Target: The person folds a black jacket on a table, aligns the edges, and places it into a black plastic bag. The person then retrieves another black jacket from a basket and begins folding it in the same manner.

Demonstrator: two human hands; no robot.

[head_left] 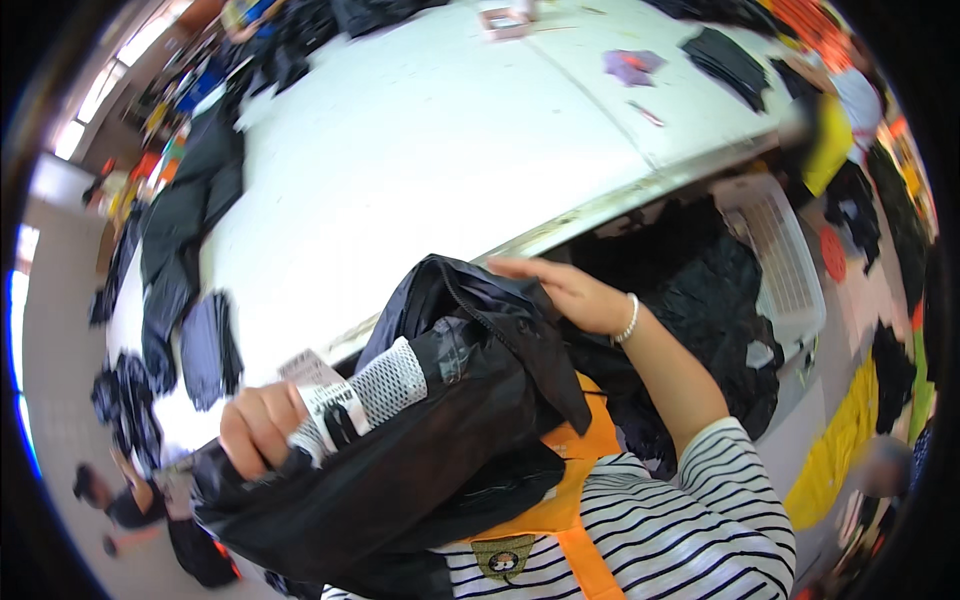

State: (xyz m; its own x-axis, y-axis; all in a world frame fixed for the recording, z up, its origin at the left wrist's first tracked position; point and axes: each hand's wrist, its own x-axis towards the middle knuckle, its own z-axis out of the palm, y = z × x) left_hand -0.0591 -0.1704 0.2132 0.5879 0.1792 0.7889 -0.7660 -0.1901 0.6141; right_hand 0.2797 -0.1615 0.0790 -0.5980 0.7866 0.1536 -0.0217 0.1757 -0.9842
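A black jacket (420, 440) with a zipper hangs bunched in front of my body, over my striped shirt and orange apron. My left hand (262, 428) is closed on its left part, beside a white mesh strip (390, 382) and a white printed label (338, 412). A paper tag (308, 368) sticks up just above those fingers. On the other side, my right hand (578, 297) lies with fingers stretched out along the jacket's upper right edge, touching it. Folds of the fabric hide part of that palm and thumb.
Ahead stands a large white table (420, 150). Folded dark garments (210, 350) lie at its left edge, another stack (725, 68) at the far right. A white plastic crate (785, 260) and heaped black garments (690, 300) are at my right. A person in yellow (828, 145) stands beyond.
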